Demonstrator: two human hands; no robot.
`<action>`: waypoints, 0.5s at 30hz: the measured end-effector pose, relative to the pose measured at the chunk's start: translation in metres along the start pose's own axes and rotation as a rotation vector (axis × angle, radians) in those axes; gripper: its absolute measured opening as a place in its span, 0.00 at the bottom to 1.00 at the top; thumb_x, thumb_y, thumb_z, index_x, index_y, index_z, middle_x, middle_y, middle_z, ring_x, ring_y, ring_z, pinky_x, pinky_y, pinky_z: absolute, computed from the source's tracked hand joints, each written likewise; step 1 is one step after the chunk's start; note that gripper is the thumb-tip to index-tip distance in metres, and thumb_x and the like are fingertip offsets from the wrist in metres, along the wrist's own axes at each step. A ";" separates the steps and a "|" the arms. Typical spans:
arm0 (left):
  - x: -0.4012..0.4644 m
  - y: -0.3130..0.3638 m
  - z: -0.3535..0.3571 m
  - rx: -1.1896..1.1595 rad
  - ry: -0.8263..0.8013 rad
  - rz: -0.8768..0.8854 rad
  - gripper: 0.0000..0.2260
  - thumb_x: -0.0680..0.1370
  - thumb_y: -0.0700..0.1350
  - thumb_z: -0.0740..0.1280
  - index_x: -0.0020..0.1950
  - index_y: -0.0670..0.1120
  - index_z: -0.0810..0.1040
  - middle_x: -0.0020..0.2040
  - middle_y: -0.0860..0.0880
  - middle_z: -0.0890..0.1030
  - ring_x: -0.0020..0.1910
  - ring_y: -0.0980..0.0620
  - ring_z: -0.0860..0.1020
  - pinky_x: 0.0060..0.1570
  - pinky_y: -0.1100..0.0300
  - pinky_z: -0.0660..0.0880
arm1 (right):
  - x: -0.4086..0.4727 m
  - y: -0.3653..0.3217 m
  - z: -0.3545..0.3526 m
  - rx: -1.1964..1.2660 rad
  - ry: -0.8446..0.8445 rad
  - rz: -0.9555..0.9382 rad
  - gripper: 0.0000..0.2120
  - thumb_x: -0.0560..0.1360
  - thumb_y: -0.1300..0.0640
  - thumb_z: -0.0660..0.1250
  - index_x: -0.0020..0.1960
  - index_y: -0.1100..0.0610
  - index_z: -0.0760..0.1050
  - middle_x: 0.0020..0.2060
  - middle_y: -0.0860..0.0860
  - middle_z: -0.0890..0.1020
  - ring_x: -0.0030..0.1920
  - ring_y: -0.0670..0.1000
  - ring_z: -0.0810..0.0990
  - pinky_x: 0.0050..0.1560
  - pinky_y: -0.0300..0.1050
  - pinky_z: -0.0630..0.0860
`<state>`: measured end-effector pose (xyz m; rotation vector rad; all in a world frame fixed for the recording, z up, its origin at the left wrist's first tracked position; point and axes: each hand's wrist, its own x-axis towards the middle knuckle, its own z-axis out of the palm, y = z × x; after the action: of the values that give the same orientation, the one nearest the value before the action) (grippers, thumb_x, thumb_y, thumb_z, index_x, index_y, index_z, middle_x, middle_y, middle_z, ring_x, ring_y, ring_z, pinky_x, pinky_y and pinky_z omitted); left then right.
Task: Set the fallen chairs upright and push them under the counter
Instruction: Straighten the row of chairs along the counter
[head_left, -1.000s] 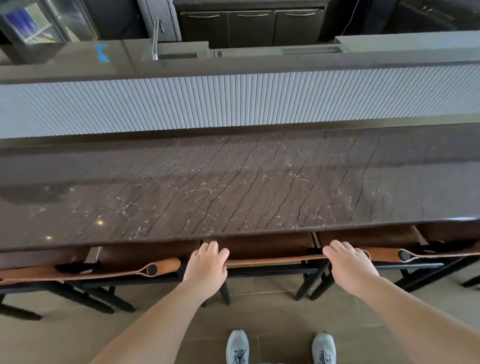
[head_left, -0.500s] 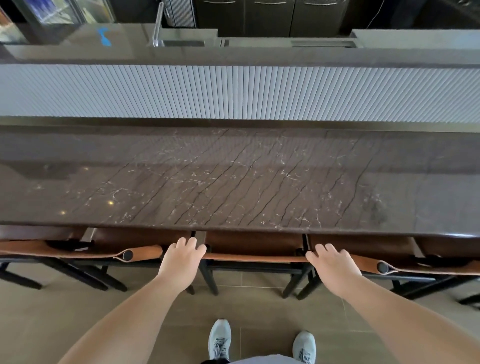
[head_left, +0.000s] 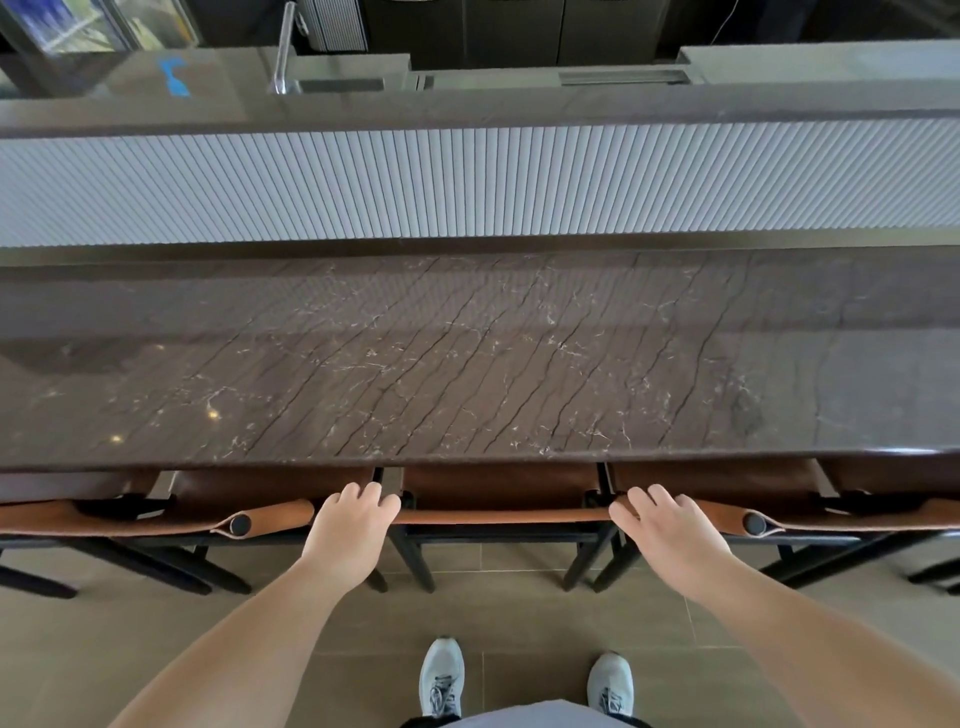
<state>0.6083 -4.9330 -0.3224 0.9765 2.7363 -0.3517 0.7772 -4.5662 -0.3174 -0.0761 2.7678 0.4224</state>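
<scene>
**So, middle chair nearly parked under the worktop**

Basically both hands sit on the top rail of the middle chair (head_left: 501, 515), left hand (head_left: 349, 525) curled over its left end and right hand (head_left: 670, 530) over its right end, I'd guess so it goes in straight. The chair stands upright at the near edge of the worktop (head_left: 467, 364), seat already tucked beneath. I count at least four chairs along that edge, all upright, two hands, two shoes (head_left: 441, 675).
</scene>
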 end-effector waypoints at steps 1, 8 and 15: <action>-0.001 -0.001 0.001 0.008 -0.010 -0.004 0.18 0.70 0.33 0.68 0.56 0.48 0.77 0.49 0.48 0.77 0.46 0.46 0.75 0.43 0.55 0.72 | 0.000 0.000 -0.001 -0.004 -0.021 0.002 0.34 0.48 0.67 0.77 0.54 0.59 0.77 0.40 0.56 0.75 0.38 0.58 0.74 0.28 0.49 0.66; 0.002 -0.002 -0.001 0.039 -0.062 0.024 0.18 0.72 0.34 0.64 0.59 0.49 0.72 0.54 0.48 0.73 0.51 0.45 0.72 0.44 0.54 0.71 | 0.001 0.002 -0.002 0.030 -0.083 -0.037 0.31 0.64 0.67 0.69 0.65 0.55 0.67 0.52 0.54 0.73 0.50 0.57 0.72 0.39 0.50 0.70; 0.007 -0.005 -0.005 0.036 -0.085 0.030 0.17 0.72 0.36 0.63 0.58 0.50 0.71 0.53 0.50 0.71 0.52 0.47 0.70 0.37 0.55 0.67 | 0.004 0.007 0.000 0.040 -0.104 -0.074 0.33 0.66 0.68 0.67 0.68 0.54 0.63 0.53 0.53 0.71 0.50 0.56 0.70 0.38 0.48 0.71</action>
<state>0.5988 -4.9311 -0.3193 0.9876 2.6451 -0.4279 0.7728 -4.5598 -0.3168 -0.1419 2.6608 0.3413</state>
